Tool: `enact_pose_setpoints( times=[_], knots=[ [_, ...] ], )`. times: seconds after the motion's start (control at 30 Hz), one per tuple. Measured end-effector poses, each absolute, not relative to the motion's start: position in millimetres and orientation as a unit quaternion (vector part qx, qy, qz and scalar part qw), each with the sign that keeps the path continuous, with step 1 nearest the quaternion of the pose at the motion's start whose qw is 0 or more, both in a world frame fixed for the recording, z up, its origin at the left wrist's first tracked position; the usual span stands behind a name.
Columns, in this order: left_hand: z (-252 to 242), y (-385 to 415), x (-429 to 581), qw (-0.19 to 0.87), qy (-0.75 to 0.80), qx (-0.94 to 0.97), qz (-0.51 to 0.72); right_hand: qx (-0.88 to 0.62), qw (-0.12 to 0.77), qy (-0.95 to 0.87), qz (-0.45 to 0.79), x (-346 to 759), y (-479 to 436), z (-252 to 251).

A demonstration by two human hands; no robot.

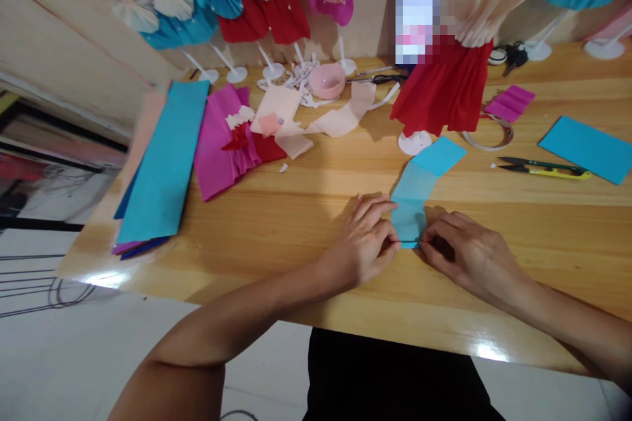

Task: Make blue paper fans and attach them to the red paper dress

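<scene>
L hand (365, 240): fingers curled, tips pinching the left edge of the blue paper strip (419, 187) at its near end. R hand (469, 251): fingers bent, tips gripping the same end from the right side. Strip lies on the wooden table (296, 223) near the front edge, creased across, far end pointing twd the red paper dress (447, 95). Snips (543, 170) and a blue sheet (587, 148) lie off to the right, well apart. Long blue sheet (165, 164) and magenta crepe paper (222, 145) lie to the left. Nothing btwn hands and strip. Both forearms angle in from the near edge, wrists low, hands almost meeting over the strip.
</scene>
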State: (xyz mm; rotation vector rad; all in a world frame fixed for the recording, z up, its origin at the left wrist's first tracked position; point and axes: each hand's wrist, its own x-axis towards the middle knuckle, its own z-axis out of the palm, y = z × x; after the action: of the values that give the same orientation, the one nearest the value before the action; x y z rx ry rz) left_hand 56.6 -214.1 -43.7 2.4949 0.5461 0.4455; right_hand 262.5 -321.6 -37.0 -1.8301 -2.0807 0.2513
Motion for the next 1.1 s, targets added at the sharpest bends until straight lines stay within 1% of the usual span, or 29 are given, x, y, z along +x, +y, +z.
enact_pose_setpoints(
  times=[0.17, 0.3, 0.63, 0.93, 1.1],
  knots=[
    [-41.2, -218.5, 57.5, 0.247, 0.225, 0.93, 0.152, -0.663, 0.151, -0.732, 0.048, 259.8, -318.2, -39.3],
    [-36.4, -220.0, 56.4, 0.237, 0.23, 0.935, 0.13, -0.633, 0.165, -0.755, 0.038, 262.7, -320.0, -38.9],
    [-37.8, -220.5, 56.3, 0.197, 0.211, 0.946, 0.146, -0.604, 0.177, -0.776, 0.024, 265.7, -321.7, -38.5],
    [-37.5, -218.5, 55.0, 0.205, 0.204, 0.947, 0.14, -0.601, 0.176, -0.779, 0.027, 267.8, -321.1, -39.6],
    [-35.4, -217.8, 54.2, 0.195, 0.195, 0.951, 0.142, -0.572, 0.166, -0.803, 0.012, 269.5, -321.6, -41.1]
  ],
)
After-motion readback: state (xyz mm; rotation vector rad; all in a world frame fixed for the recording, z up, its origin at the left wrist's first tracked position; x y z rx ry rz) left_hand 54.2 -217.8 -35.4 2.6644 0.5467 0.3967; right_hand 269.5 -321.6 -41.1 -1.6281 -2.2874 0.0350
